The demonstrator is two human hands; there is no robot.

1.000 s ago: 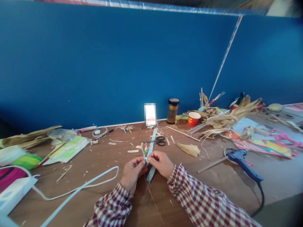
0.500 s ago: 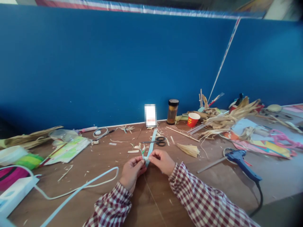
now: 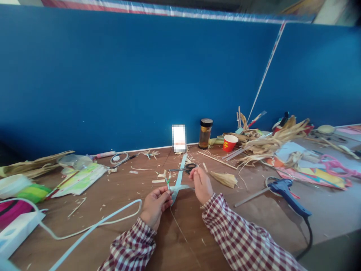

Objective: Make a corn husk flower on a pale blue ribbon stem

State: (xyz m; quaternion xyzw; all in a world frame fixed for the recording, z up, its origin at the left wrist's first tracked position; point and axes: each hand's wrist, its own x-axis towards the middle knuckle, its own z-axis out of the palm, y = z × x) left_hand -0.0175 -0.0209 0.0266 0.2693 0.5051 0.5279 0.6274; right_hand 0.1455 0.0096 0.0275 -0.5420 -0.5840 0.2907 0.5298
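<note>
My left hand pinches a small dried-husk piece with a green stem where a pale blue ribbon wraps round it. My right hand is closed on the ribbon's free end and holds it out to the right of the stem. The rest of the ribbon runs away over the brown table towards black scissors lying just beyond my right hand. A thin stick or wire hangs from my left hand down towards me.
A blue glue gun with its cord lies right. A dried husk piece, a red paper cup, a dark jar and a heap of husks sit at the back right. A white cable and packets lie left.
My right hand has moved away from the left, up and to the right, drawing the ribbon's end out sideways. The left hand has kept its pinch almost in place.
</note>
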